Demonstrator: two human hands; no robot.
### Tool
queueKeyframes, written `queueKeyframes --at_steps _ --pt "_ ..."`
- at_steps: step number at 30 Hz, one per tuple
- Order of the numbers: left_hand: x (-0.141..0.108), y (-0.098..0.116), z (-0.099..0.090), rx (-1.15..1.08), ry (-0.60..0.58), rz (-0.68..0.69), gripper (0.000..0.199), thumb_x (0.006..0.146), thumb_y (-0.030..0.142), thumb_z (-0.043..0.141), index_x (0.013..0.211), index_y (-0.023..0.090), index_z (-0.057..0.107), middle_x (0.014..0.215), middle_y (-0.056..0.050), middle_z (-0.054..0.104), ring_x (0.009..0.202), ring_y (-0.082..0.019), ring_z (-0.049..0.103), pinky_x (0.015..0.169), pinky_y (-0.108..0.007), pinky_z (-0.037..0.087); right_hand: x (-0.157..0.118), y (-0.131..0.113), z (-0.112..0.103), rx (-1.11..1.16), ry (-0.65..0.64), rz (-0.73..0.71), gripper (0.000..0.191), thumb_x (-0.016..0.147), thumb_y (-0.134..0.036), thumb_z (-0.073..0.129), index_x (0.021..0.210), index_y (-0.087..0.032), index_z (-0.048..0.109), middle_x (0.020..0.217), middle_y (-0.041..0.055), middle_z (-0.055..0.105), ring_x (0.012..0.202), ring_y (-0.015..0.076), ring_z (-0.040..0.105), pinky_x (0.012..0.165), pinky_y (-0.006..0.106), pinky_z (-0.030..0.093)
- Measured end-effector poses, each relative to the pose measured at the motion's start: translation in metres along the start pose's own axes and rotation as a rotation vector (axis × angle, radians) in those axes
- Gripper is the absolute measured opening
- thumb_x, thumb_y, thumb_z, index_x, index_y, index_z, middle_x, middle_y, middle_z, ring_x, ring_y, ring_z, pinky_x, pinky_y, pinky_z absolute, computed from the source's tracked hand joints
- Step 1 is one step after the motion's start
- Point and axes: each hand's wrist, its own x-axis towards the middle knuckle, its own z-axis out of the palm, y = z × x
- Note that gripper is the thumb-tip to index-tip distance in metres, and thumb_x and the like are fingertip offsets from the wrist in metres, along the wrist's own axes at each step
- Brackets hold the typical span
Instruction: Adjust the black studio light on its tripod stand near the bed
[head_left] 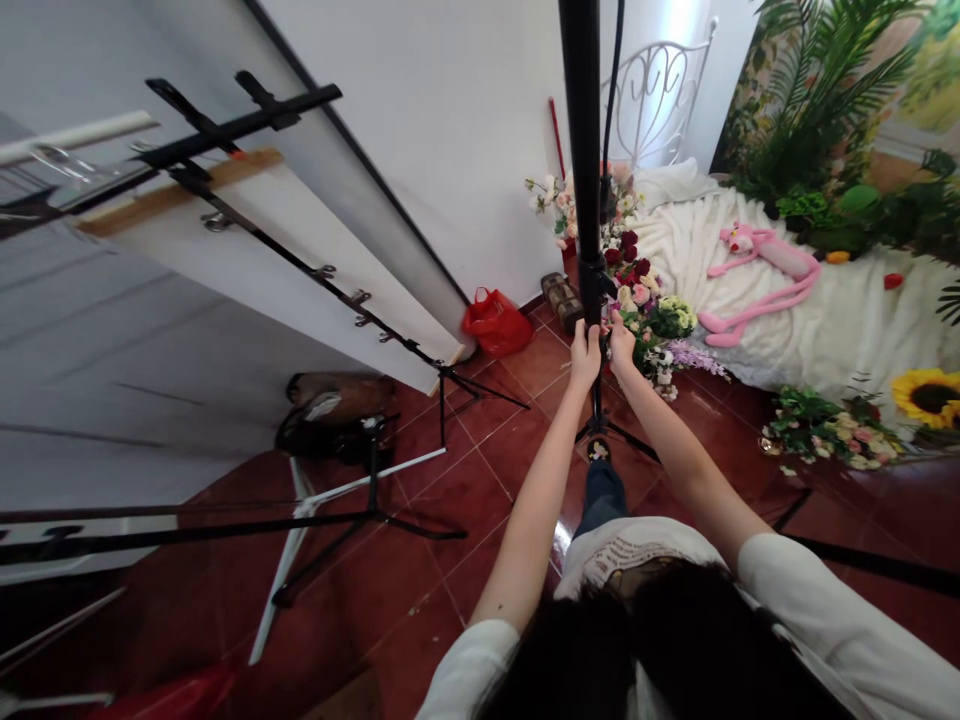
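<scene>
A black upright stand (581, 130) rises through the middle of the view, its tripod legs spread on the floor. My left hand (586, 352) is closed round its pole, below a clamp knob (600, 280). Just right of the pole, at about the same height, is my right hand (619, 342), its fingers curled with the thumb up. What those fingers hold, if anything, is too small to make out. Both arms are stretched out forward. A dark cable hangs beside the upper pole.
Left are a backdrop board (330, 250) with clips and a light stand (373, 470). A red bag (496, 322) sits by the wall. Flowers (637, 290) stand near the pole, beside a white fur cover (847, 320) bearing a pink plush toy (795, 262). Tripod legs cross the tiled floor.
</scene>
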Motion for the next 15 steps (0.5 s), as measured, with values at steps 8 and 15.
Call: queueKeyframes --at_steps 8,15 --pt "0.001 0.004 0.0 -0.029 0.005 0.038 0.058 0.088 0.074 0.038 0.096 0.02 0.057 0.087 -0.004 0.066 0.08 -0.015 0.064 0.083 -0.03 0.053 -0.007 -0.014 -0.006 -0.435 0.141 -0.049 0.06 0.09 -0.069 0.044 0.055 -0.022 0.056 0.058 0.0057 0.063 0.072 0.0224 0.065 0.071 0.029 0.048" --pt "0.001 -0.002 0.005 -0.029 0.032 0.051 0.055 0.09 0.072 0.037 0.093 0.021 0.058 0.085 -0.004 0.065 0.08 -0.015 0.065 0.082 -0.031 0.053 0.004 -0.017 -0.01 -0.5 0.114 -0.001 0.046 0.089 -0.053 0.058 0.058 -0.019 0.059 0.061 0.0097 0.063 0.088 0.0289 0.067 0.081 0.035 0.046"
